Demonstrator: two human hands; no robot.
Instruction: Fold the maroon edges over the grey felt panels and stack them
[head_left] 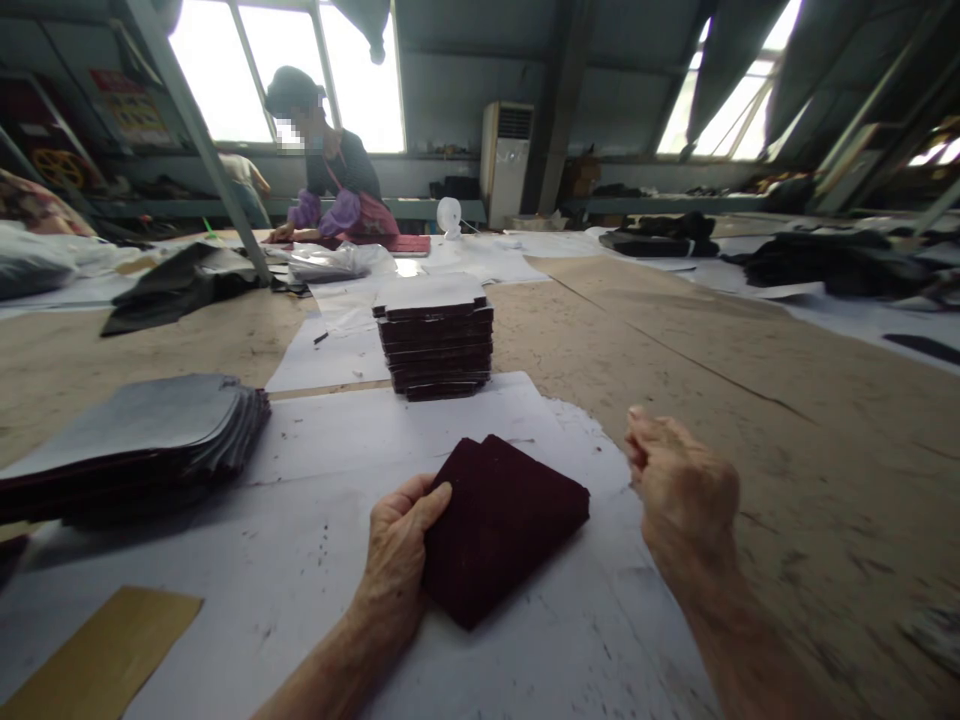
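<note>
A stack of dark maroon fabric pieces is gripped at its left edge by my left hand, thumb on top. It is tilted above a white paper sheet. To the right, apart from the fabric, my right hand is raised with its fingers curled closed; whether anything is pinched in them is hidden. Beyond the held fabric stands a tall pile of dark cut pieces with a pale sheet on top. On the left lies a wider pile of grey-topped maroon pieces.
A brown card lies at the near left. Across the table, a person in purple sleeves bends over red cloth. Dark fabric heaps lie at the far right. A slanted metal pole rises at the left.
</note>
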